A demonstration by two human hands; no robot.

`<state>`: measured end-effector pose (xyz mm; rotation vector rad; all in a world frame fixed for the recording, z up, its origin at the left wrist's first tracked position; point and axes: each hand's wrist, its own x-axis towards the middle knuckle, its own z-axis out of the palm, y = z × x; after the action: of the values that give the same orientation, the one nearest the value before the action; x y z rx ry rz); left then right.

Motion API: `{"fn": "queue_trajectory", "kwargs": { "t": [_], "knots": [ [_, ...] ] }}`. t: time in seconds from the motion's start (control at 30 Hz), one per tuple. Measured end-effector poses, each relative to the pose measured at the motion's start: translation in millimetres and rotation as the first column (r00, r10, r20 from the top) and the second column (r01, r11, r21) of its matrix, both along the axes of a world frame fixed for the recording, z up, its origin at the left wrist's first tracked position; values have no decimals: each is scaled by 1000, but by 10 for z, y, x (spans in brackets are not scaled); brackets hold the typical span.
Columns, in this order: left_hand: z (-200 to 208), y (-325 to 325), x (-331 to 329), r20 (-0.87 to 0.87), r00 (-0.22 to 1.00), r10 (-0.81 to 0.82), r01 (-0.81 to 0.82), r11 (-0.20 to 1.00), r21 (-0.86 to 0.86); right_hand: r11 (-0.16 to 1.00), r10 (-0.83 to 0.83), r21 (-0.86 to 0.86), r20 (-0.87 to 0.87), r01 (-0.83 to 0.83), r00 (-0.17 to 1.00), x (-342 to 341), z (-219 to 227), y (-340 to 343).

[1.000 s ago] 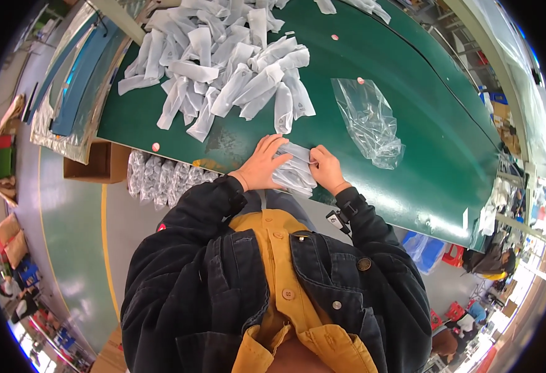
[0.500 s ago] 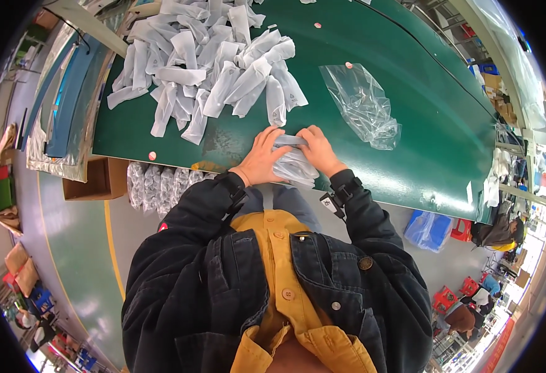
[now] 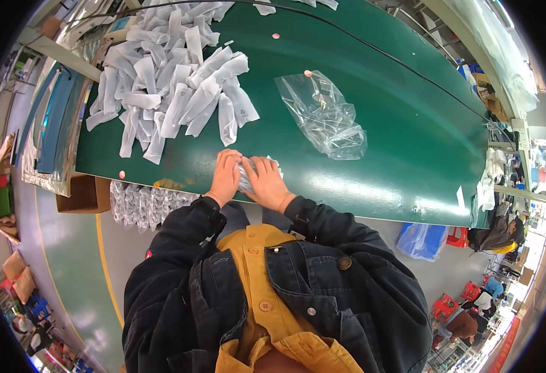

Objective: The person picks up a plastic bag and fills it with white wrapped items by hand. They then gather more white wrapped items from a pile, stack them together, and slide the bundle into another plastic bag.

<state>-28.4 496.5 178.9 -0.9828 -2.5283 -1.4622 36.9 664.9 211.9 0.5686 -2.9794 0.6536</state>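
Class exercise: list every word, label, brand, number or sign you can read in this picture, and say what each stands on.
No text can be read.
White pouches: faint dark print on at least one in the pile, too small to read.
Red banner, lower right: any lettering is too blurred to read.
Jacket button: any marking is too small to read.

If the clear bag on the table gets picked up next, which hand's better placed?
Right, I'd say. The right hand is nearer the clear plastic bag, which lies forward and to its right. The left hand is farther off; both are on the whitish plastic bundle.
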Motion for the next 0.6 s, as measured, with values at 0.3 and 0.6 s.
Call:
{"fn": "queue_trajectory", "kwargs": {
  "t": [0.3, 0.6],
  "knots": [
    [52, 601, 204, -10, 996, 88, -88, 996, 20, 1000, 7, -9, -83, -8, 997, 178, 82, 541],
    [-24, 872, 329, 112, 986, 122, -134, 986, 101, 994, 81, -77, -23, -82, 996, 216, -20, 914]
  ]
}}
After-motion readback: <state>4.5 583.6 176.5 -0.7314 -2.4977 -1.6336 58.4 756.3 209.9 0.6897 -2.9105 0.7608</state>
